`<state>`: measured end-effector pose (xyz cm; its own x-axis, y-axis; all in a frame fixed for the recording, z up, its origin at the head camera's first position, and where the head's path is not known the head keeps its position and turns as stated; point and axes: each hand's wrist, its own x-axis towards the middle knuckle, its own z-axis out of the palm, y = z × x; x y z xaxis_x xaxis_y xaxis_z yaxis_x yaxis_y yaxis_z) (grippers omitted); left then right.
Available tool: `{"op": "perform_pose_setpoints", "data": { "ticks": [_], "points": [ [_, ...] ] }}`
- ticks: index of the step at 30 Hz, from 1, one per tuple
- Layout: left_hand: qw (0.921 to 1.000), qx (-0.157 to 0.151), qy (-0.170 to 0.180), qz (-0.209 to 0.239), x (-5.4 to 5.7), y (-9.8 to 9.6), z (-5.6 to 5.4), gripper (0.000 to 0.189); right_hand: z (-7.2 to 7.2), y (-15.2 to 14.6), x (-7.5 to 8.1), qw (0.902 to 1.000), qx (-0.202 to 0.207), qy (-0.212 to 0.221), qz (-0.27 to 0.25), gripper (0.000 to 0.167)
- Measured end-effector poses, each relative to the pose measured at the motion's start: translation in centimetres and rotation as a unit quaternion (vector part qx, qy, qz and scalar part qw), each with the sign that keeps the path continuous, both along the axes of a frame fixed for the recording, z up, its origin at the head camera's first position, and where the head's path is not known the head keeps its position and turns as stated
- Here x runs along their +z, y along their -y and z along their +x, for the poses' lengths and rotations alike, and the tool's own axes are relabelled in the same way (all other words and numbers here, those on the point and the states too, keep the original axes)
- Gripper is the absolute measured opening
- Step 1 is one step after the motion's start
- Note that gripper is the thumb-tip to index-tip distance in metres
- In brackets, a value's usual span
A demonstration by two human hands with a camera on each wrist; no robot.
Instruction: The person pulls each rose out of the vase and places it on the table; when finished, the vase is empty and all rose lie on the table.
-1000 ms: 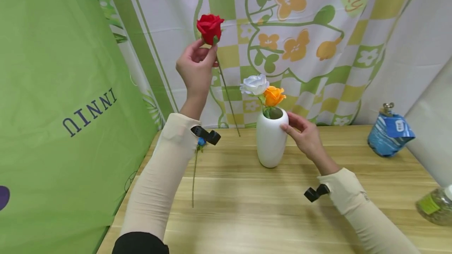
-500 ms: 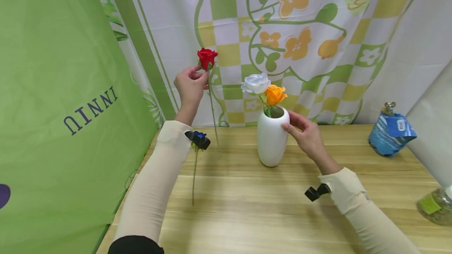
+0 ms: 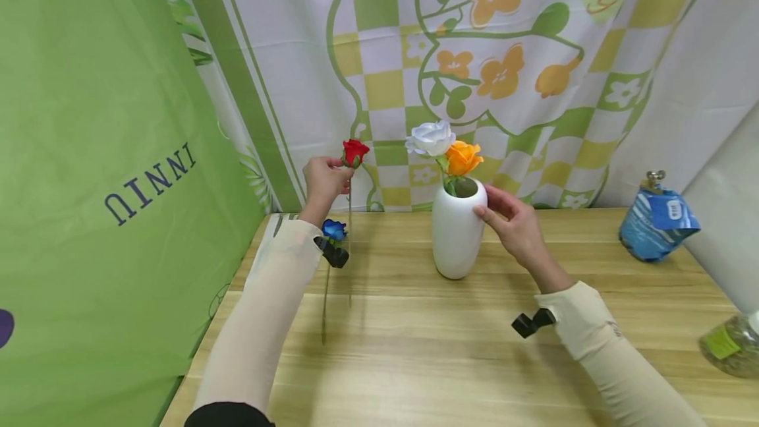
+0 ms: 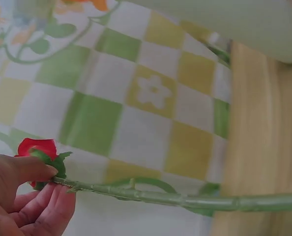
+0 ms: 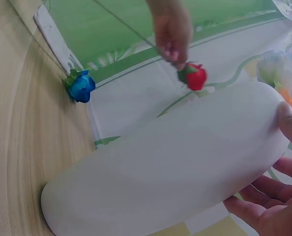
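Observation:
My left hand (image 3: 325,182) pinches the stem of a red rose (image 3: 355,153) just under its bloom. The green stem (image 4: 195,200) hangs down from the fingers toward the table. A white vase (image 3: 456,236) stands upright to the right, holding a white rose (image 3: 431,139) and an orange rose (image 3: 462,159). My right hand (image 3: 514,226) grips the vase near its rim, thumb in front and fingers behind. A blue rose (image 3: 335,230) lies on the table below the left hand, partly hidden by the wrist camera.
The wooden table (image 3: 415,361) meets a patterned curtain (image 3: 385,84) at the back and a green cloth (image 3: 118,269) on the left. A blue bag (image 3: 657,226) with a metal clip stands at the right back. A clear jar (image 3: 732,346) sits at the right edge.
The left hand has come down with the red rose, whose stem now reaches lower in front of the table. More of the blue rose shows. Vase and right hand have stayed in place.

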<state>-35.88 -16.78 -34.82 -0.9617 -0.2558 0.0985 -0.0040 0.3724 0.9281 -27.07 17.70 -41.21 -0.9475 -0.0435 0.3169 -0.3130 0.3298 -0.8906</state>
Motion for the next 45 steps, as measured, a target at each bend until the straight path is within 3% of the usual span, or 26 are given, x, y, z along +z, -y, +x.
{"op": "perform_pose_setpoints", "data": {
  "ticks": [7,11,19,23,27,32,38,45],
  "points": [
    [0.9949,-0.003,0.064,-0.077,-3.5,0.4,-0.1,0.031,0.0,-0.3,0.0,1.0,-0.002,-0.002,0.004,0.056],
    [0.9917,-0.003,0.087,-0.095,-5.4,0.4,-0.2,0.025,-0.1,-0.3,0.0,0.9999,0.002,-0.002,0.01,0.055],
    [0.9838,-0.014,0.105,-0.144,-8.2,0.5,0.1,0.016,-0.3,-0.4,-0.3,0.9999,-0.001,0.003,0.016,0.057],
    [0.9776,-0.01,0.08,-0.194,-9.5,0.7,0.4,0.015,-0.4,-0.4,-0.4,0.9997,-0.004,0.008,0.022,0.058],
    [0.9718,0.004,0.077,-0.223,-10.6,0.7,0.6,0.012,-0.4,-0.4,-0.4,0.9998,-0.003,0.009,0.017,0.058],
    [0.9701,0.016,0.092,-0.224,-11.6,0.6,0.6,0.011,-0.3,-0.3,-0.4,0.9999,-0.003,0.005,0.013,0.057],
    [0.9738,0.008,0.107,-0.2,-12.3,0.6,0.5,0.01,-0.3,-0.4,-0.6,0.9998,-0.004,0.006,0.02,0.058],
    [0.9671,0.015,0.097,-0.235,-13.0,0.7,0.3,0.014,-0.4,-0.3,-0.5,0.9999,0.0,-0.003,0.01,0.057]
  ]
}}
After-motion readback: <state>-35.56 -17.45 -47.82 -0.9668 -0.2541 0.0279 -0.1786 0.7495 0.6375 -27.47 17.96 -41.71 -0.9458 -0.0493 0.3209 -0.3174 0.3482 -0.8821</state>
